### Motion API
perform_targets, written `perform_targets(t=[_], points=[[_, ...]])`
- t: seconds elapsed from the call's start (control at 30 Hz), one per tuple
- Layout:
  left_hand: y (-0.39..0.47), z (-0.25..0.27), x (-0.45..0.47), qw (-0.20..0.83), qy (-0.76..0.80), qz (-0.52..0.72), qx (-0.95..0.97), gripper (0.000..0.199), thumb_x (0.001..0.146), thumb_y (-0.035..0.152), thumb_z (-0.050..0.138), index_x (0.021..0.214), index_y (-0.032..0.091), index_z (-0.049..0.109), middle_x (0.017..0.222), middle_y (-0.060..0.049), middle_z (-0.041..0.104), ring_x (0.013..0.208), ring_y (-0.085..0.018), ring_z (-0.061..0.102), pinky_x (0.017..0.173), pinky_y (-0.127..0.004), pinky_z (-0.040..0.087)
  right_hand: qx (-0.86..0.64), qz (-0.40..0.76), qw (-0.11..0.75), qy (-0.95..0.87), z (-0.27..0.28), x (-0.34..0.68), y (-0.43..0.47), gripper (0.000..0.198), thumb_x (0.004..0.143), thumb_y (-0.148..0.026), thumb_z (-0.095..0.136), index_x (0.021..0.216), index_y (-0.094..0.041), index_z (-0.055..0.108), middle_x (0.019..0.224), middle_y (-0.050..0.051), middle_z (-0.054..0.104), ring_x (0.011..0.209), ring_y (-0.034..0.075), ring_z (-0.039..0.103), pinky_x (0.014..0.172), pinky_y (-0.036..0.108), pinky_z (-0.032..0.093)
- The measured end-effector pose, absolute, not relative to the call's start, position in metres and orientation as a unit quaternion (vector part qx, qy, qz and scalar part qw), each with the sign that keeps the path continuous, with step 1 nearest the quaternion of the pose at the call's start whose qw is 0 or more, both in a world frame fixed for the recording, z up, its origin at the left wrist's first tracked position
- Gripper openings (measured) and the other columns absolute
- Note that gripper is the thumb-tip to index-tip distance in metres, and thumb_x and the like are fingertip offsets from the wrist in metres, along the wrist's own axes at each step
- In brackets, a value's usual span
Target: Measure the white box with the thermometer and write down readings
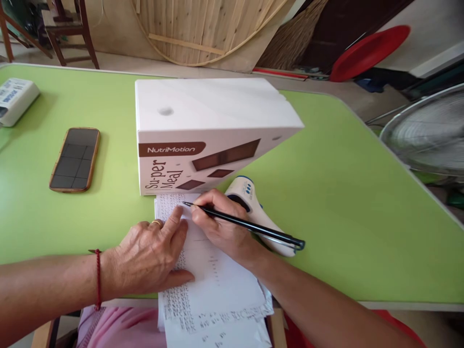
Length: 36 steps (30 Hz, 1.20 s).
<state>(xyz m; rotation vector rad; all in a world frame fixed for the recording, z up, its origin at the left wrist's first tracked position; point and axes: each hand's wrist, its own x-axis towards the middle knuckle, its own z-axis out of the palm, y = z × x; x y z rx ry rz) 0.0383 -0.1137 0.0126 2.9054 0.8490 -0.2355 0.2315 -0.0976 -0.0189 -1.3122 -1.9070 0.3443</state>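
My right hand (221, 222) grips a black pen (264, 229), its tip at the upper part of a handwritten sheet of paper (232, 295). Spread flat over the left side of the sheet is my left hand (152, 256), with a ring and a red wrist cord; the index fingertip rests close to the pen tip. Several more sheets lie beneath and overhang the table's front edge. Just beyond the papers stands a white NutriMotion box (217, 104). A white and blue handheld thermometer (266, 212) lies behind my right hand, which partly hides it.
On the green table (348, 208), a phone (74, 159) lies left of the box and a white device (16, 99) sits at the far left edge. A fan (431, 130) stands off the right edge. Chairs (68, 29) and a round wooden panel (203, 29) are behind.
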Motion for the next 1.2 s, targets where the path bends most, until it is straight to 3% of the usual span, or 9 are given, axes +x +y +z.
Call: perform_targets(t=[1.2], points=[[-0.1137,0.0121,0.0382,0.058,0.281,-0.073,0.955,0.079,0.091,0.061,0.061,0.139,0.0,0.054,0.15,-0.034,0.046,0.082,-0.03,0.073,0.065,-0.043,0.065,-0.514,0.128,0.399,-0.749,-0.0195,0.2336,-0.0987,0.018,0.084,-0.014,0.056,0.073,-0.025,0.048,0.057,-0.006,0.06,0.048,0.011,0.054,0.05,0.023,0.045]])
